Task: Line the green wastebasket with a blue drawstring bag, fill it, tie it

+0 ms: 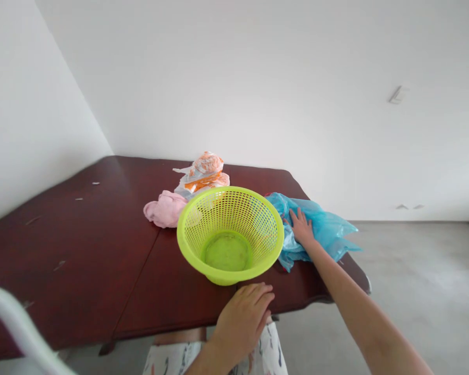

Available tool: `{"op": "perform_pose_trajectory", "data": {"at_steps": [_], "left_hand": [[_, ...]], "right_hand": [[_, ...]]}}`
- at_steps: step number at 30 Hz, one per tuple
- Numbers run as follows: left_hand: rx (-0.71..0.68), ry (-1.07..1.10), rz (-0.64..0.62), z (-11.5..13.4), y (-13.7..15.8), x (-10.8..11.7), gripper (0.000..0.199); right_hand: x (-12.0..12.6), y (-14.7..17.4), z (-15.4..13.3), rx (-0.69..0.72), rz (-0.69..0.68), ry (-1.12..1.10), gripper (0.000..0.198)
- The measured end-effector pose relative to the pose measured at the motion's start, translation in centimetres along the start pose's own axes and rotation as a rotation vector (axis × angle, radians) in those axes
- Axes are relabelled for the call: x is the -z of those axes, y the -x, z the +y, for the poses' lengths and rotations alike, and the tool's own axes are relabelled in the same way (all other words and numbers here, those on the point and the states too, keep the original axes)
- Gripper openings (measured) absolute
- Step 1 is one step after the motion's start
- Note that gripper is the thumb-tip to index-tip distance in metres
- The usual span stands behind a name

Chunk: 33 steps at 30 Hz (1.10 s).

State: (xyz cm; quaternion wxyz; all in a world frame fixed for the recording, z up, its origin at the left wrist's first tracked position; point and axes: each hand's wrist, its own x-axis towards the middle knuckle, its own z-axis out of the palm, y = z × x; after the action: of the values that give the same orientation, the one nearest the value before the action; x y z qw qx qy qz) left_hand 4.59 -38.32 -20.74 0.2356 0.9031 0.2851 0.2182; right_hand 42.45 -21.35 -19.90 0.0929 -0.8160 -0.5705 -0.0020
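Observation:
A yellow-green plastic basket (229, 252) with a perforated wall stands upright on the dark red table, and nothing lies in it. Just in front of it, my left hand (244, 312) rests at the table's front edge, fingers stretched out and holding nothing. To the basket's right lies a crumpled blue plastic bag (326, 226). On top of this bag my right hand (301, 229) lies with its fingers spread, touching the plastic without gripping it. Whatever the bag may contain is hidden.
Behind the basket sits a white and orange plastic bag (205, 174). A bunched pink cloth (166, 209) lies to the basket's left. The table (82, 250) meets white walls at the back and left. A blurred white curved bar (17, 323) crosses the lower left corner.

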Motion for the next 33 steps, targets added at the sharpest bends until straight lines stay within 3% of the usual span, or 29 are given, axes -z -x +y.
{"op": "perform_pose_trajectory", "data": {"at_steps": [5,9,12,19,26,30,33], "left_hand": [[-0.031,-0.018,0.01,-0.4,0.4,-0.4,0.04],[-0.025,-0.019,0.023,0.0,0.2,0.0,0.037],[-0.039,-0.037,0.026,0.2,0.1,0.3,0.037],[-0.059,-0.054,0.019,0.3,0.1,0.6,0.039],[-0.056,-0.05,0.019,0.3,0.1,0.5,0.039],[-0.048,-0.035,0.012,0.2,0.2,0.4,0.037],[-0.027,-0.026,0.011,0.5,0.3,0.6,0.036]], "right_hand": [[1.0,3.2,-0.8,0.145,0.161,-0.187,0.071],[-0.4,6.5,-2.9,0.35,0.058,-0.239,0.071],[-1.7,7.9,-4.7,0.392,-0.035,-0.152,0.073],[-3.2,7.9,-5.0,0.384,0.038,-0.165,0.068],[-2.6,7.6,-4.6,0.409,0.156,-0.49,0.052],[-0.7,8.3,-4.3,0.236,0.437,-0.548,0.059],[0.1,9.0,-4.1,0.066,0.53,-0.627,0.067]]}}
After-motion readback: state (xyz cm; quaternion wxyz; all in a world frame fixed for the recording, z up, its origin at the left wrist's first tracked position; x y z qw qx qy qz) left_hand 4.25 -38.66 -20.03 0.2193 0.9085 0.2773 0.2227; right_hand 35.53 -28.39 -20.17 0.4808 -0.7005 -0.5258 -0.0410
